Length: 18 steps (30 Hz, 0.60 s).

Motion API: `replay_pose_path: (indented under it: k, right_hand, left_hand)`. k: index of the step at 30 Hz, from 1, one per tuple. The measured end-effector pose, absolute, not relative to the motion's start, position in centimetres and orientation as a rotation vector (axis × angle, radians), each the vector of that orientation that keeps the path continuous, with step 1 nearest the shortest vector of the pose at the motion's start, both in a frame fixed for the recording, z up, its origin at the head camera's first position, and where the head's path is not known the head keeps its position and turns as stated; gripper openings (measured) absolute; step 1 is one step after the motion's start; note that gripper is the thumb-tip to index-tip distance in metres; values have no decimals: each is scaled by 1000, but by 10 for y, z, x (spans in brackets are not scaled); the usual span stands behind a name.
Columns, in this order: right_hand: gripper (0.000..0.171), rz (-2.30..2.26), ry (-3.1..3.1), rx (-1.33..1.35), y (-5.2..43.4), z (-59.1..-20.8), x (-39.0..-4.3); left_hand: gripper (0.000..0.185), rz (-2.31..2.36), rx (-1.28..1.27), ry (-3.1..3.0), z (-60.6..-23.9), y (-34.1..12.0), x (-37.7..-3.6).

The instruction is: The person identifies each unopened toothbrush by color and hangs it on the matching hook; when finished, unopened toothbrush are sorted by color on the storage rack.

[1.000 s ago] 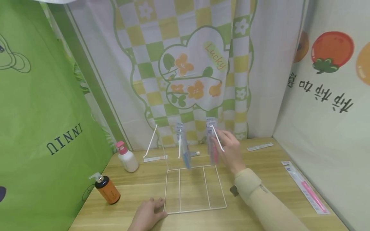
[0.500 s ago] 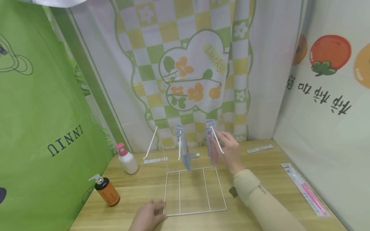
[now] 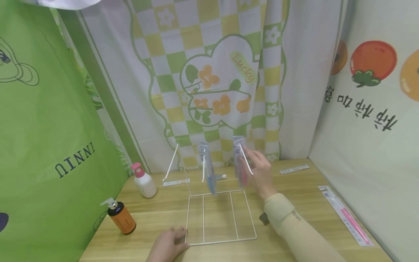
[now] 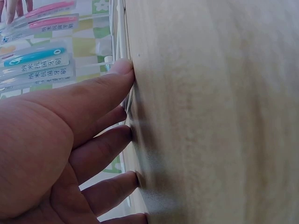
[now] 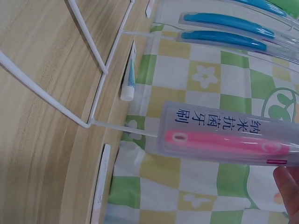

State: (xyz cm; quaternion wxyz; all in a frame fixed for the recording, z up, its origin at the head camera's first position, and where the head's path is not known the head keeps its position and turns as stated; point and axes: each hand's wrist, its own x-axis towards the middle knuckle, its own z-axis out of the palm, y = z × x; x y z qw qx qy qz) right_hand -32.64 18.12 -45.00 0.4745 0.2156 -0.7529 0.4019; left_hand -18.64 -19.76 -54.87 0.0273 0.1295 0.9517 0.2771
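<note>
A white wire rack [image 3: 248, 213] stands on the wooden table, its flat base toward me and its hooks up at the back. Blue toothbrush packs [image 3: 208, 173] hang from the middle hook. My right hand [image 3: 259, 171] holds a pink toothbrush pack [image 3: 240, 165] at the right hook [image 3: 246, 160]. In the right wrist view the pink toothbrush pack [image 5: 229, 140] fills the middle, with a fingertip [image 5: 287, 186] at its edge. My left hand [image 3: 168, 243] lies flat on the table against the base's near left corner. The left wrist view shows its fingers [image 4: 88, 98] straight against the wire.
A white bottle with a pink pump [image 3: 144, 181] and an orange pump bottle [image 3: 120, 215] stand at the left. A packaged pink toothbrush [image 3: 347, 214] lies at the right edge, with flat white packs [image 3: 294, 168] and a small tube [image 3: 220, 176] near the back. Curtains close in three sides.
The right hand has shifted very slightly at the hook with the pink pack. The left hand stays on the rack's corner.
</note>
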Motion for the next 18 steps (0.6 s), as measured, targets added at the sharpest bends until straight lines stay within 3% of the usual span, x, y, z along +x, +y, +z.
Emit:
replay_pose_path:
  k: [12,18]
  right_hand:
    - [66,1048,-1808,520,202,-471,-327]
    - [54,1095,-2105,424,258,-474,-318]
  left_hand:
    - [56,870,397,2947,-554,-198,-188]
    - [56,859,413,2959,-554,-200,-187]
